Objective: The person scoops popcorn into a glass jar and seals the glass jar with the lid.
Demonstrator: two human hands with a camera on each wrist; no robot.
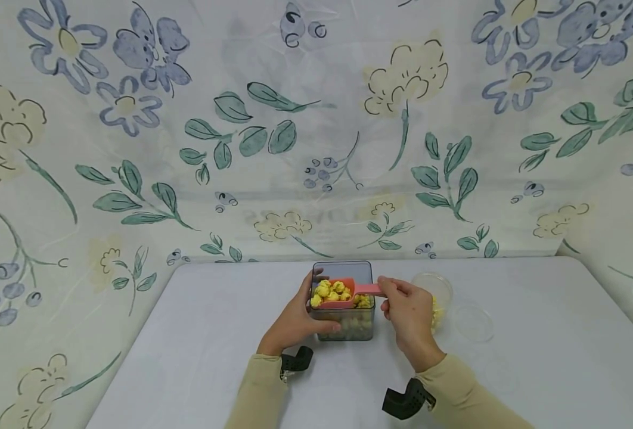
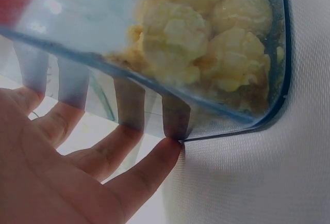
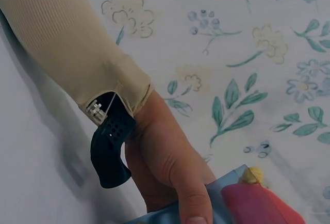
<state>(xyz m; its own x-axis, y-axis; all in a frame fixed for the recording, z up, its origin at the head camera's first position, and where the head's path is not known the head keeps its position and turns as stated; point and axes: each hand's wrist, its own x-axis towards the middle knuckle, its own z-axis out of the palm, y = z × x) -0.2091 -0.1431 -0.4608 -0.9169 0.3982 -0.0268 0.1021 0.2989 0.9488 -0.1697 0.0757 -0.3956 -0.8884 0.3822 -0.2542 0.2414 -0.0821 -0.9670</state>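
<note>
Popcorn-like yellow pieces point(image 1: 331, 291) fill the pink scoop point(image 1: 338, 293), though I cannot tell exactly what the food is. My right hand point(image 1: 409, 314) hides most of the scoop's handle, pinching it in a closed grip and holding the scoop level over the clear square container point(image 1: 344, 325). Behind that hand, a small round tub point(image 1: 438, 287) is half covered, and a clear round lid point(image 1: 473, 322) lies just beside it. My left hand point(image 1: 295, 319) wraps the container's left side, thumb in front; from the left wrist view its fingers point(image 2: 149, 170) lie straight against the wall, seen blurred through the plastic, with more yellow pieces point(image 2: 206, 38) inside. Both forearms wear beige sleeves. The container stands mid-tabletop point(image 1: 214, 333) on a white cloth, with a floral sheet point(image 1: 316, 119) hanging behind.
</note>
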